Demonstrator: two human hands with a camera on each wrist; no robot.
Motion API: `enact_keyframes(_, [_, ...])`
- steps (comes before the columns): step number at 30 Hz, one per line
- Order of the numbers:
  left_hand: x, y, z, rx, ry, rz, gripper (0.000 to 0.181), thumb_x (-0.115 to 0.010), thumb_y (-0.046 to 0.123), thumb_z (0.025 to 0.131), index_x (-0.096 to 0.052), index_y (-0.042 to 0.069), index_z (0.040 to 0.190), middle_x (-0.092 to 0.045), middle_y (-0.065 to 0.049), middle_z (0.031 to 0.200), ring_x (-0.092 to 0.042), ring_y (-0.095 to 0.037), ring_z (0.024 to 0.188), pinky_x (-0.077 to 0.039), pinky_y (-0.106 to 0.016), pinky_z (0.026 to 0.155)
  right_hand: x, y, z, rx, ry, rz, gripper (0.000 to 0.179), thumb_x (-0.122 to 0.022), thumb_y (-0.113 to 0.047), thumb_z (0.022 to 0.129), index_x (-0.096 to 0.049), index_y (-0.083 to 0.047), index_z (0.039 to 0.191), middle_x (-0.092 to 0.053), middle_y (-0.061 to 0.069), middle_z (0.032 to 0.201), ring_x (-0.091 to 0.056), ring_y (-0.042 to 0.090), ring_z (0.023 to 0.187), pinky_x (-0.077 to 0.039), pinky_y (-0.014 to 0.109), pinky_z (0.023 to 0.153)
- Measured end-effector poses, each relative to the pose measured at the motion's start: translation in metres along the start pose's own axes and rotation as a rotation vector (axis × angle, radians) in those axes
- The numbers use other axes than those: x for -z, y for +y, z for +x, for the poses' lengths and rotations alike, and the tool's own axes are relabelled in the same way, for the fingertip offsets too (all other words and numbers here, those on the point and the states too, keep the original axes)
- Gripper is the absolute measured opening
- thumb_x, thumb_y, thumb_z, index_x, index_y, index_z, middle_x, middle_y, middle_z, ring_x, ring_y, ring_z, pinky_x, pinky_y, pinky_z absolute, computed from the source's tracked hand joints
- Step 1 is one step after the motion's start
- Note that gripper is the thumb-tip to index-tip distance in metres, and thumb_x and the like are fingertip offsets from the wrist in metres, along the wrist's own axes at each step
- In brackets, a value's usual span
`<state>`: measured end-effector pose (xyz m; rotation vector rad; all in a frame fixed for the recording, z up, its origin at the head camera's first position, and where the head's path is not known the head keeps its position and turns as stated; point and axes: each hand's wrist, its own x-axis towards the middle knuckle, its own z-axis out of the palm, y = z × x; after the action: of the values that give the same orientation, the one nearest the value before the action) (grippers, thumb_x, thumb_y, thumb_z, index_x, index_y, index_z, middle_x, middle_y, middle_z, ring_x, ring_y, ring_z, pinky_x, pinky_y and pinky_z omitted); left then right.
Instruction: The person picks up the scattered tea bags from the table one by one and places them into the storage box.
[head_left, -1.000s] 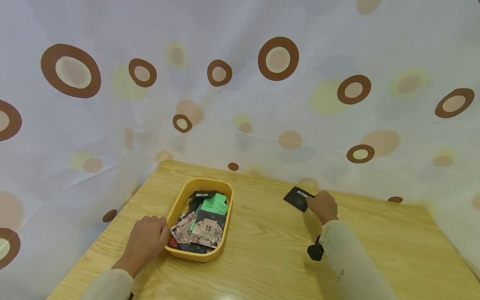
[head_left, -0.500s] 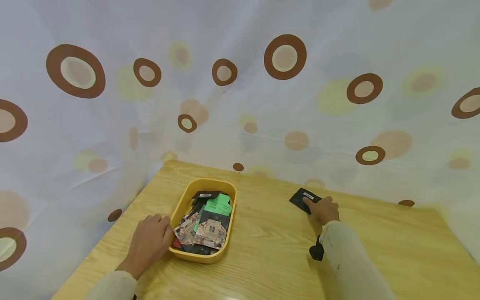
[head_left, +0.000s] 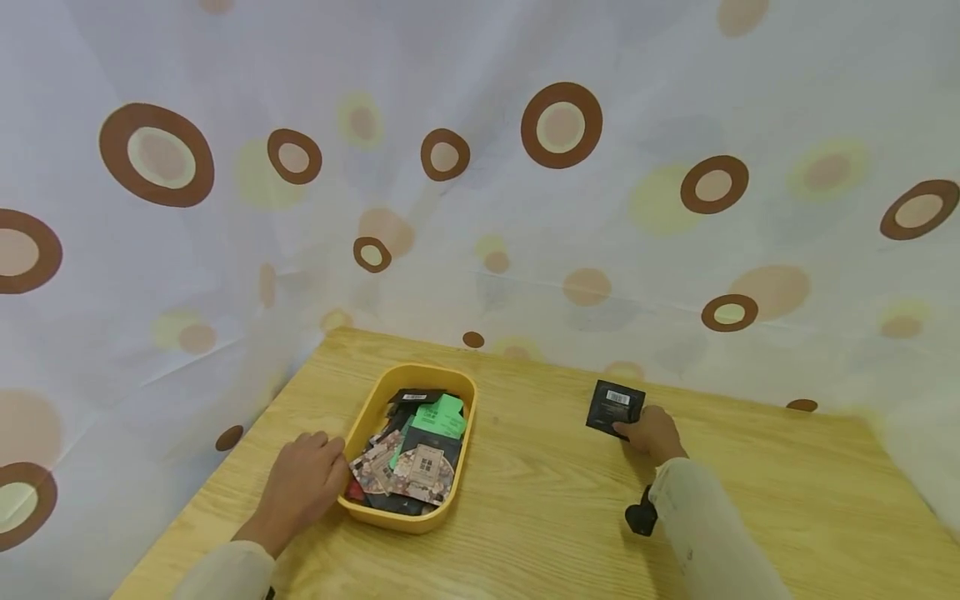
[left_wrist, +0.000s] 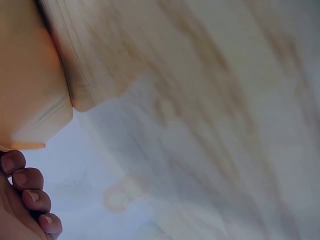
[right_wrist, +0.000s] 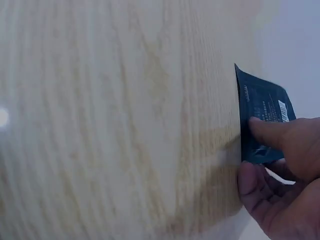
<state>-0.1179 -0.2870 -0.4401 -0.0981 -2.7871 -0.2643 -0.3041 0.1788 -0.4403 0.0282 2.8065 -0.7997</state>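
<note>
At the left side of a yellow plastic tub point(head_left: 463, 450), my left hand point(head_left: 300, 483) has its fingers curled at the rim. The left wrist view shows those curled fingers point(left_wrist: 32, 195) right against the tub's edge; the thumb is hidden there. Inside the tub lies a heap of small packets: black ones, a green one point(head_left: 438, 417) and a flower-patterned one point(head_left: 424, 473). On the right, my right hand point(head_left: 654, 433) pinches a flat black sachet point(head_left: 611, 402) with a white barcode label. The right wrist view shows the thumb on the face of that sachet point(right_wrist: 265, 105), which stands tilted up at the tabletop.
The wooden table point(head_left: 525, 500) runs back to a white sheet point(head_left: 480, 192) printed with brown and yellow circles, which also hangs along the left side. A black strap piece point(head_left: 641, 512) hangs at my right wrist.
My right thumb has shifted onto the black sachet, which has turned and tipped up toward me from lying flat. My left hand stays at the tub's rim.
</note>
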Motion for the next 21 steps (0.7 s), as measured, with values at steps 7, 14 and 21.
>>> enact_keyframes(7, [-0.003, 0.001, -0.004, 0.070, -0.018, 0.045, 0.032, -0.046, 0.017, 0.098, -0.042, 0.019, 0.066, -0.038, 0.002, 0.065, -0.034, -0.017, 0.064, -0.026, -0.031, 0.062, -0.021, -0.022, -0.011, 0.090, -0.034, 0.379, 0.033, -0.057, -0.012, 0.100, -0.042, -0.010, 0.070, -0.063, 0.008, 0.067, -0.055, 0.014, 0.058, -0.046, 0.030, 0.059])
enact_keyframes(14, [-0.003, 0.001, 0.001, 0.046, -0.026, 0.006, 0.030, -0.049, 0.016, 0.096, -0.048, 0.019, 0.067, -0.045, 0.001, 0.065, -0.040, -0.017, 0.064, -0.031, -0.032, 0.062, -0.027, -0.101, -0.042, 0.208, -0.201, 0.531, 0.028, -0.060, -0.016, 0.099, -0.048, -0.007, 0.076, -0.073, 0.017, 0.089, -0.068, 0.015, 0.071, -0.060, 0.037, 0.075])
enact_keyframes(21, [-0.002, 0.002, 0.001, 0.025, 0.000, 0.007, 0.032, -0.049, 0.013, 0.095, -0.044, 0.018, 0.064, -0.039, 0.001, 0.060, -0.035, -0.017, 0.059, -0.029, -0.031, 0.060, -0.059, -0.172, -0.069, 0.302, -0.372, 0.569, 0.020, -0.060, -0.007, 0.097, -0.050, -0.005, 0.080, -0.071, 0.018, 0.084, -0.066, 0.008, 0.060, -0.061, 0.036, 0.071])
